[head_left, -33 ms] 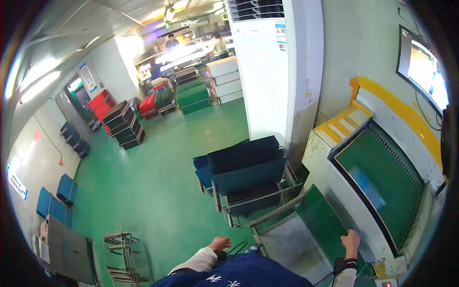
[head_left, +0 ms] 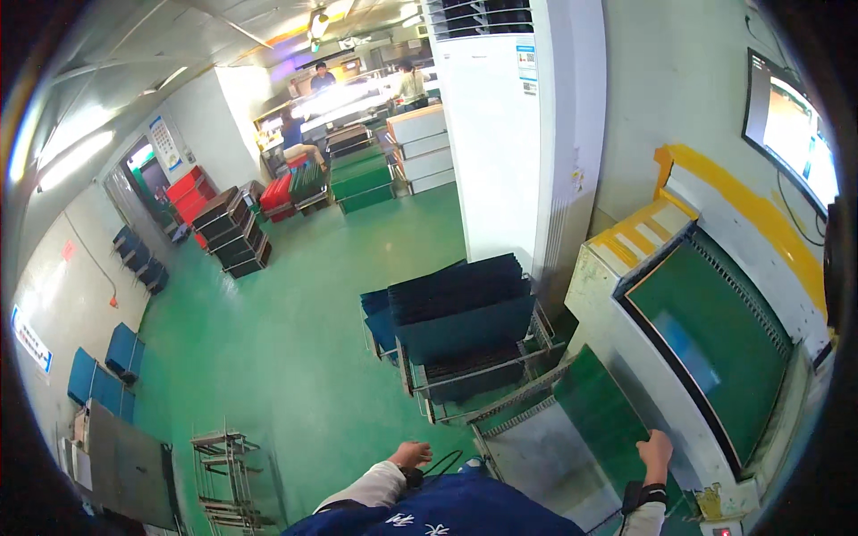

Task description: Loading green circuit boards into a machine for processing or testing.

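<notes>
My right hand point(head_left: 656, 454) is closed on the outer edge of a green circuit board panel point(head_left: 601, 411). The panel stands tilted in a low wire rack with a pale grey base point(head_left: 547, 460), beside the white machine. My left hand point(head_left: 412, 454) hangs in front of my body, left of the rack, with loosely bent fingers slightly apart and nothing visible in it. A black cord point(head_left: 445, 461) loops from the left wrist. Dark bands circle both wrists.
A wire cart of dark blue panels point(head_left: 465, 322) stands ahead of the rack. On the right, a machine point(head_left: 581, 286) bears a green sloped board point(head_left: 715, 330). A tall white air conditioner point(head_left: 496, 152) rises behind. An empty metal rack point(head_left: 228, 473) is at lower left; people work far back.
</notes>
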A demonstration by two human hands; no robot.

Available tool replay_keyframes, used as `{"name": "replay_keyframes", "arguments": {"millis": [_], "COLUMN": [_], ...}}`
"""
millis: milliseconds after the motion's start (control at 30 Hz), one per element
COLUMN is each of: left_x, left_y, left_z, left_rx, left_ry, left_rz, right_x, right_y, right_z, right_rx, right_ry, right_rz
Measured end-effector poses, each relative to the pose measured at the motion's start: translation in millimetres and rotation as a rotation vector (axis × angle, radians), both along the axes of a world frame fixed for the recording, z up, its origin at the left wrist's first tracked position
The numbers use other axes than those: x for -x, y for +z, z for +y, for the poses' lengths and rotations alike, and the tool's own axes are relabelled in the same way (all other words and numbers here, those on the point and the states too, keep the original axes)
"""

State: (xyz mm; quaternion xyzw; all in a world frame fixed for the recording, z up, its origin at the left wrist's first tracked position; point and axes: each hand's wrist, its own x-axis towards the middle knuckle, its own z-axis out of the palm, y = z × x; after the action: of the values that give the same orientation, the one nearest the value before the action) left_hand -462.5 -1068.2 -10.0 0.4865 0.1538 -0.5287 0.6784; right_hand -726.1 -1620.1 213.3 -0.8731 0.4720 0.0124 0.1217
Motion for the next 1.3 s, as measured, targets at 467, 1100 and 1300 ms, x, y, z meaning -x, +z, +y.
{"name": "replay_keyframes", "arguments": {"millis": [467, 1100, 1300], "left_x": [-6.4, -6.4, -8.1], "left_y": [32.2, 23.3, 16.1], "left_z": [-16.0, -10.2, -5.2], "left_rx": [-0.189, -0.333, -0.194], "left_ry": [0.008, 0.076, 0.102], "left_rz": [0.031, -0.042, 0.064], "right_x": [0.5, 0.1, 1.2], "right_y": [2.0, 0.7, -4.7], "right_z": [2.7, 5.5, 1.3], "right_rx": [-0.016, 0.032, 0.006], "right_ry": [-0.059, -0.039, -0.06], "right_rz": [0.073, 0.051, 0.067]}}
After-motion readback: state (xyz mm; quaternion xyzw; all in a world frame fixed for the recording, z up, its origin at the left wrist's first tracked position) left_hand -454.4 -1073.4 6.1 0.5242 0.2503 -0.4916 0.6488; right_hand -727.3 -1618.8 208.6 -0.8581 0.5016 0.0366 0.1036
